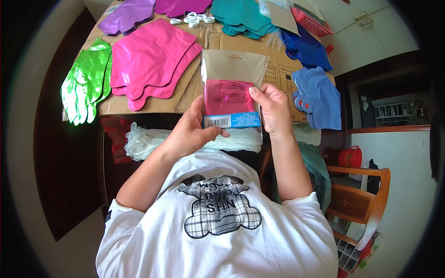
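A clear plastic packet [235, 65] with a hanging slot at its top is held upright over the near edge of the cardboard. Inside it lies a folded, shiny pink foil balloon [227, 97], and a blue label with a barcode [245, 119] runs along the bottom. My left hand [192, 129] grips the packet's lower left corner, thumb across the front. On the right side, my right hand [274, 109] pinches the edge between thumb and fingers. To the left of the packet, flat pink foil balloons [153, 58] lie in a stack.
Flat balloons lie around the cardboard-covered table [185, 95]: green [88, 81], purple [127, 16], teal [243, 18], dark blue [308, 48] and light blue [317, 97]. Small white ribbon rolls [192, 19] sit at the back. A white string bundle [146, 141] hangs below my hands. A wooden chair [357, 199] stands right.
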Available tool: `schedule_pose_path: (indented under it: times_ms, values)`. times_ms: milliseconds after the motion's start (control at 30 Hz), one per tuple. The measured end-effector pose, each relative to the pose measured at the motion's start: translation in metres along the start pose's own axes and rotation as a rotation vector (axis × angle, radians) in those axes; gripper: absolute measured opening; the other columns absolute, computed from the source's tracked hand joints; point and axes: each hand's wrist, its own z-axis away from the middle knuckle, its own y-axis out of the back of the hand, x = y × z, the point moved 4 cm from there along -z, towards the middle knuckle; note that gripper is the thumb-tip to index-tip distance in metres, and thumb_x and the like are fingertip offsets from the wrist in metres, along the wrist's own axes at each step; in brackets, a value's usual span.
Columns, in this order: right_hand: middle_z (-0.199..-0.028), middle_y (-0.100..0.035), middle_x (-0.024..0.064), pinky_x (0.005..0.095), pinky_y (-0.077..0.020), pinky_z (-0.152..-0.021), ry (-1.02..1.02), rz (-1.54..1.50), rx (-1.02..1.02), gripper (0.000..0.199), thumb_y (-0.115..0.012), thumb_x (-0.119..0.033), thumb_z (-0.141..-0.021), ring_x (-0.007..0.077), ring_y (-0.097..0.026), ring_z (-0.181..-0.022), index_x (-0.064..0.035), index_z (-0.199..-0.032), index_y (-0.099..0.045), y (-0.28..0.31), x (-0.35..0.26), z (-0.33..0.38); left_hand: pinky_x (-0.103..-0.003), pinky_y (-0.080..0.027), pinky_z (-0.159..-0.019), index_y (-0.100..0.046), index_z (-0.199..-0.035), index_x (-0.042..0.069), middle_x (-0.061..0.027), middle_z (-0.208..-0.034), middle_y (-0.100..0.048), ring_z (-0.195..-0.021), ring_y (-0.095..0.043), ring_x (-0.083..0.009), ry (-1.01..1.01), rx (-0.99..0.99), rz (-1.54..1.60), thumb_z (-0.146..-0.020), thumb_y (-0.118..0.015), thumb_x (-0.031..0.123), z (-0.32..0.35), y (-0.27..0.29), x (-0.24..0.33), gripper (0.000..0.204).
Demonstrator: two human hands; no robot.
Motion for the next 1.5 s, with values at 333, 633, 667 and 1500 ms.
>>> schedule_pose_path:
  times_ms: [333, 633, 667, 1500]
  values:
    - [-0.088, -0.066, 0.0059, 0.024, -0.0509, -0.07, -0.233, 0.014, -0.217, 0.013, -0.061, -0.014, -0.094, 0.0078, -0.061, -0.074, -0.0015, -0.092, -0.058, 0.002, 0.007, 0.029, -0.026, -0.052, -0.068, -0.032, -0.138, 0.0, -0.0108, -0.113, -0.061, -0.087, -0.068, -0.017, 0.11, 0.027, 0.086, -0.084, -0.064, -0.003, -0.012, 0.016, -0.005, 0.063]
    - [-0.095, -0.066, 0.0077, 0.0266, -0.0542, -0.075, -0.166, -0.149, -0.153, 0.02, -0.059, -0.011, -0.094, 0.0101, -0.062, -0.08, 0.0019, -0.109, -0.056, 0.002, 0.011, 0.035, -0.027, -0.054, -0.072, -0.039, -0.132, -0.001, -0.0093, -0.105, -0.064, -0.09, -0.067, -0.0161, 0.073, 0.016, 0.115, -0.087, -0.063, -0.002, -0.017, 0.018, -0.012, 0.051]
    - [-0.098, -0.066, 0.0085, 0.0273, -0.0544, -0.077, -0.187, -0.183, -0.16, 0.023, -0.059, -0.01, -0.094, 0.0107, -0.063, -0.082, 0.0027, -0.113, -0.055, 0.003, 0.011, 0.036, -0.028, -0.054, -0.073, -0.04, -0.131, -0.001, -0.0095, -0.105, -0.064, -0.091, -0.067, -0.0167, 0.047, 0.011, 0.102, -0.087, -0.062, -0.004, -0.019, 0.02, -0.014, 0.049]
    - [-0.099, -0.067, 0.0114, 0.0284, -0.0551, -0.079, -0.259, -0.152, -0.116, 0.032, -0.061, -0.007, -0.092, 0.0158, -0.067, -0.085, 0.0044, -0.12, -0.053, 0.01, 0.041, 0.063, -0.029, -0.057, -0.077, -0.048, -0.125, 0.001, -0.0129, -0.108, -0.067, -0.092, -0.069, -0.0205, 0.248, 0.013, 0.136, -0.09, -0.063, 0.005, 0.0, 0.016, -0.037, 0.039]
